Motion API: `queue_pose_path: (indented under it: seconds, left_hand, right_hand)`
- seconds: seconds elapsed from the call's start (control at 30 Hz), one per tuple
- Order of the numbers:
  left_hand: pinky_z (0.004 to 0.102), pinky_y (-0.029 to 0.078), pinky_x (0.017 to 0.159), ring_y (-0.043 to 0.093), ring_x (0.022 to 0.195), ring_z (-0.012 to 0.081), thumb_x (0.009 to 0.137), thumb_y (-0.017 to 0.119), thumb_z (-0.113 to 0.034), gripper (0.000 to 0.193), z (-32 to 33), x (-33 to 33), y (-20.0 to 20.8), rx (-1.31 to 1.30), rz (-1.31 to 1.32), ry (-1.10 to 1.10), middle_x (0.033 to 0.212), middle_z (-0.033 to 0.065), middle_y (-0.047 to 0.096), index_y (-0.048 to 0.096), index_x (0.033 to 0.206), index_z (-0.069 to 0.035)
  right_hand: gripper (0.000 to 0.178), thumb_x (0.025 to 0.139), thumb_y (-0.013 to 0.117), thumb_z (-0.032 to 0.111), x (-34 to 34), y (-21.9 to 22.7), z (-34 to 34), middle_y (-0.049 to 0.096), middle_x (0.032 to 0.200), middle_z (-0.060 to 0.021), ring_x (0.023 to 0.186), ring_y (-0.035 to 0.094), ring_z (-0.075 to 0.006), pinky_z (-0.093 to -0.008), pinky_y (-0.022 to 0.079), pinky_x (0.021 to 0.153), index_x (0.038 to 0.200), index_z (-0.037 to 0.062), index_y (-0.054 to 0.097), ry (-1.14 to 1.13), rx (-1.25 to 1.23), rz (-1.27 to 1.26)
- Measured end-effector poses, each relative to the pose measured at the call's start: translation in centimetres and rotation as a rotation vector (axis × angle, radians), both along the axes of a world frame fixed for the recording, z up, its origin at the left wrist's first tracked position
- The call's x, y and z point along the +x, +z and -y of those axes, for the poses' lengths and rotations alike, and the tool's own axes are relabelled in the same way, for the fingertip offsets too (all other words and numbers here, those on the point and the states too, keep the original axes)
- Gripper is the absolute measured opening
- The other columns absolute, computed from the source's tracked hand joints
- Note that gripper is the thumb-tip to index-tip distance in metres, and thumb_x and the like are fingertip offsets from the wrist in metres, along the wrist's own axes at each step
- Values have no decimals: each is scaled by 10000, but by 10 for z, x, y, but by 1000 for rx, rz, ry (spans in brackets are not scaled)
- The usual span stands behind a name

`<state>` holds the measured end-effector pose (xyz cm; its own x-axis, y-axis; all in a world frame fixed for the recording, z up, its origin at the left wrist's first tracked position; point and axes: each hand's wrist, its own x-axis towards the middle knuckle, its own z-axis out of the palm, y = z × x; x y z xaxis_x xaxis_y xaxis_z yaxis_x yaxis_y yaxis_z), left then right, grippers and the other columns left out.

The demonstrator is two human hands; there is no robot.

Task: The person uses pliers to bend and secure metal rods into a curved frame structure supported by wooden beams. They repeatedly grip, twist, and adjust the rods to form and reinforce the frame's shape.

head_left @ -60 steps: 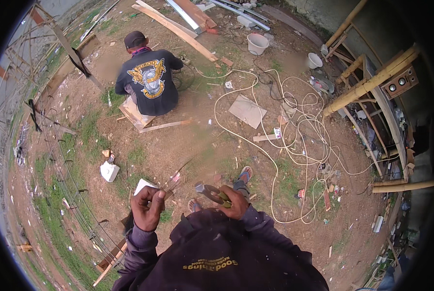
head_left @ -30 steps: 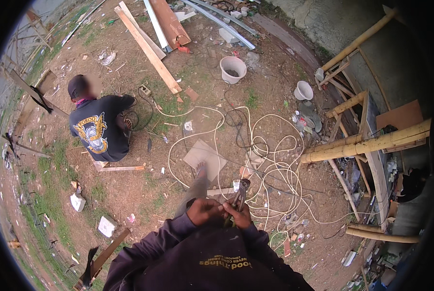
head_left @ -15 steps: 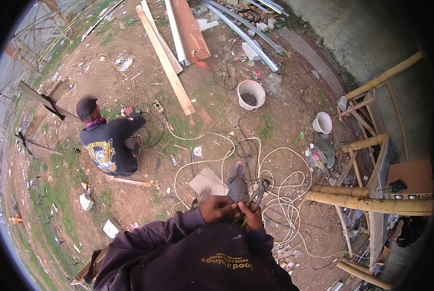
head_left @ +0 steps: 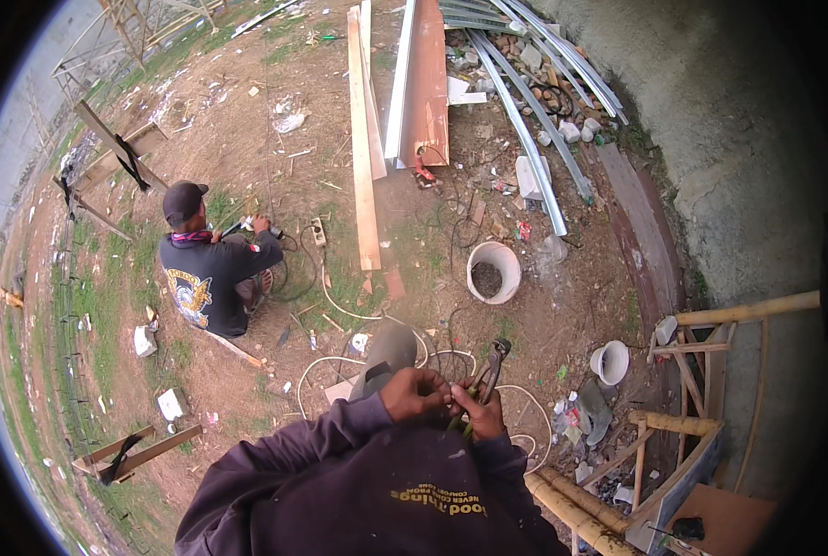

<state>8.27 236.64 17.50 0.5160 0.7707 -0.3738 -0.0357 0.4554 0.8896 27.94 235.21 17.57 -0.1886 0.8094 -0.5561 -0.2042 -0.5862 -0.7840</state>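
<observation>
Close in front of my dark sweatshirt, my two hands almost meet at the fingertips. A pair of metal pincers (head_left: 494, 365) with greenish handles is held in my right hand (head_left: 481, 413), the round jaws pointing up and away from me. The fingers of my left hand (head_left: 412, 394) are pinched together beside it; whatever lies between them is too small to make out. Past my hands, one of my legs (head_left: 391, 350) shows in grey trousers, stretched forward over the ground.
A co-worker (head_left: 212, 269) crouches at the left near a power strip (head_left: 318, 232). Pale cable (head_left: 525, 398) loops over the dirt. Ahead are wooden planks (head_left: 362, 157), metal channels (head_left: 520, 130) and a white bucket (head_left: 494, 272); a bamboo frame (head_left: 678, 423) stands at the right.
My view has shifted forward and turned, so the bucket, planks and bamboo frame sit lower in it. One leg has swung forward. Both hands keep their hold close together.
</observation>
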Motion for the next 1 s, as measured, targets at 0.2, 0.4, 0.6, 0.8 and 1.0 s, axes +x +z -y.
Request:
queue_pose_path:
  seconds: [0.2, 0.4, 0.6, 0.8, 1.0]
  left_hand:
    - [250, 477, 705, 588, 798, 73, 953, 632, -197, 209, -103, -7, -19, 46, -105, 177, 839, 22, 647, 644, 955, 12]
    - [292, 479, 687, 590, 774, 107, 961, 630, -227, 246, -283, -42, -59, 27, -46, 281, 827, 56, 651, 628, 963, 19]
    - [331, 489, 674, 619, 735, 166, 941, 638, -201, 227, -435, -104, -32, 253, -214, 394, 787, 125, 660, 632, 948, 26]
    - [297, 512, 679, 641, 745, 124, 905, 702, -196, 228, -554, -156, -21, 156, -191, 432, 828, 95, 711, 680, 971, 22]
    - [294, 526, 702, 661, 770, 129, 921, 683, -223, 246, -704, -229, -33, 32, -190, 412, 835, 88, 719, 690, 953, 21]
  right_hand:
    - [164, 908, 692, 159, -11, -27, -129, 640, 738, -35, 621, 585, -111, -253, 467, 593, 973, 19, 637, 168, 46, 142]
    - [152, 936, 653, 176, -51, -62, -326, 627, 696, -39, 601, 582, -106, -259, 459, 550, 962, 28, 630, 307, 102, 300]
    - [79, 949, 598, 105, -122, -25, -494, 625, 793, -68, 599, 558, -114, -265, 478, 542, 964, 40, 555, 108, -1, -36]
    - [113, 908, 636, 53, -183, -26, -631, 615, 832, -52, 640, 571, -114, -266, 476, 570, 983, 37, 553, 206, 14, -159]
    - [132, 889, 662, 25, -254, -63, -790, 605, 813, -29, 637, 565, -100, -244, 458, 578, 997, 23, 587, 331, 32, -78]
